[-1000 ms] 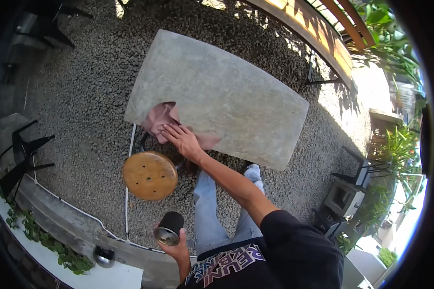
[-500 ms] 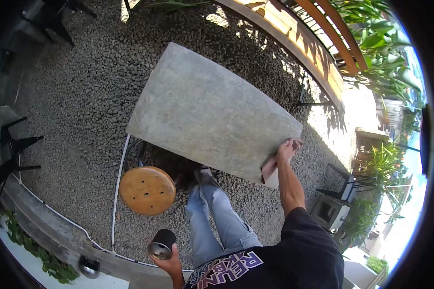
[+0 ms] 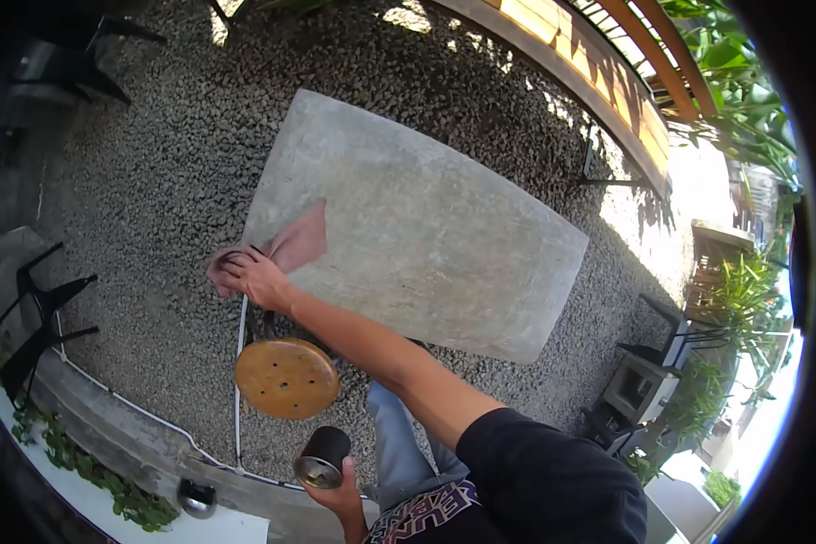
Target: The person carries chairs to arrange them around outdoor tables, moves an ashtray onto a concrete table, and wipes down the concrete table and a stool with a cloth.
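My right hand (image 3: pixel 261 279) is at the left corner of the grey concrete tabletop (image 3: pixel 426 227), fingers closed on a pink cloth (image 3: pixel 301 238). Part of the cloth lies flat on the top; the rest bunches under my fingers and hangs past the edge. Low in the view, away from the table, my left hand (image 3: pixel 340 497) grips a black cylindrical container (image 3: pixel 325 453). Its shiny end faces me, and what is inside cannot be made out.
A round wooden stool (image 3: pixel 286 379) stands close to the table's near side. Black metal chairs (image 3: pixel 50 304) are at the left. A long wooden bench (image 3: pixel 598 82) runs behind the table. Gravel (image 3: pixel 172 190) covers the ground, and a white pipe (image 3: pixel 239 390) crosses it.
My right hand has swept the pink cloth from the table's right end to its left corner. My left hand still holds the black container, and the view has shifted slightly.
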### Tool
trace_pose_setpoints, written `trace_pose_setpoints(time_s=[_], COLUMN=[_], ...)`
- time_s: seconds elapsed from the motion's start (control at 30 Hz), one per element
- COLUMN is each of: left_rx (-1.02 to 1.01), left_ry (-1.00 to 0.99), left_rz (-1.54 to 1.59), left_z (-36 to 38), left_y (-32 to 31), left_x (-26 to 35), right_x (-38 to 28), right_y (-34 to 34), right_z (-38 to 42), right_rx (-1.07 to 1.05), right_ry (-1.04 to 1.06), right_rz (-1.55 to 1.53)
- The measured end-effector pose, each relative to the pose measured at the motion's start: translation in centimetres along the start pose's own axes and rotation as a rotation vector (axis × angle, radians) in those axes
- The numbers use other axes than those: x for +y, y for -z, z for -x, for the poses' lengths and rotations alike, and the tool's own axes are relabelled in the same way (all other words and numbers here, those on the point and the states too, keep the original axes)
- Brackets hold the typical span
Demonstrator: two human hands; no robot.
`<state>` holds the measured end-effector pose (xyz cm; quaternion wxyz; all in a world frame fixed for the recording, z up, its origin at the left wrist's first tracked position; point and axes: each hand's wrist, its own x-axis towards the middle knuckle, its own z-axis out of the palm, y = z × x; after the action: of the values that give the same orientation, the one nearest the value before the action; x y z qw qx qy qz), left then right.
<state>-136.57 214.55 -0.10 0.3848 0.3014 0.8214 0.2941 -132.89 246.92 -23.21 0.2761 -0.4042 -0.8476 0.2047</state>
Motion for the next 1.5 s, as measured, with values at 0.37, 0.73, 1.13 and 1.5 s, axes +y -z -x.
trace_pose_setpoints(time_s=[0.37, 0.73, 1.13, 1.5], left_rx=[0.015, -0.056, -0.12, 0.028], left_ry=[0.043, 0.001, -0.035, -0.002], left_rz=[-0.006, -0.026, -0.028, 0.055], left_z=[0.3, -0.3, -0.6, -0.4], left_y=[-2.4, -2.7, -2.7, -2.9], left_x=[3.5, 2.2, 2.5, 3.2], right_x=[17.6, 16.3, 20.7, 13.7], right_y=[20.2, 40.4, 23.0, 5.6], right_z=[13.9, 53.4, 22.5, -3.5], right_rx=[0.253, -0.025, 0.5, 0.028], right_ry=[-0.76, -1.968, -0.934, 0.01], right_rz=[0.424, 0.716, 0.4, -0.038])
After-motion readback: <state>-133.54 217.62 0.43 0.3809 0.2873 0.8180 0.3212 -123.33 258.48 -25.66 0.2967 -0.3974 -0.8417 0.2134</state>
